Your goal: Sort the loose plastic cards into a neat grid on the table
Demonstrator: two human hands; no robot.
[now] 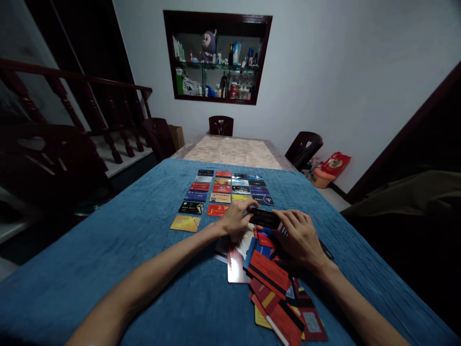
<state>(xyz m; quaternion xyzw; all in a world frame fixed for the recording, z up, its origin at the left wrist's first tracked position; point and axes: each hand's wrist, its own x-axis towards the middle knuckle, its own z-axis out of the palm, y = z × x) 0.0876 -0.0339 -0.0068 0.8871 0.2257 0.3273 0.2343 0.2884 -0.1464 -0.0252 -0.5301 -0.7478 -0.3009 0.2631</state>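
Between my two hands is a black card (264, 218), above the near end of the laid-out cards. My left hand (236, 217) pinches its left edge between thumb and fingers. At its right end, my right hand (298, 236) grips it with the fingertips. Below my hands lies a loose, overlapping pile of cards, with a red card (270, 273) on top and a white-and-red card (237, 266) at its left. Beyond them, cards lie face up in columns, among them a yellow card (185, 223) and a black-and-gold card (191, 207). My left hand partly hides the nearest cards.
A blue cloth (144, 221) covers the near part of the table, and a patterned tabletop (230, 150) shows beyond it. Dark wooden chairs stand around, one at the far end (221, 126) and one at the right (304, 148). A red bag (335, 164) is near the right wall.
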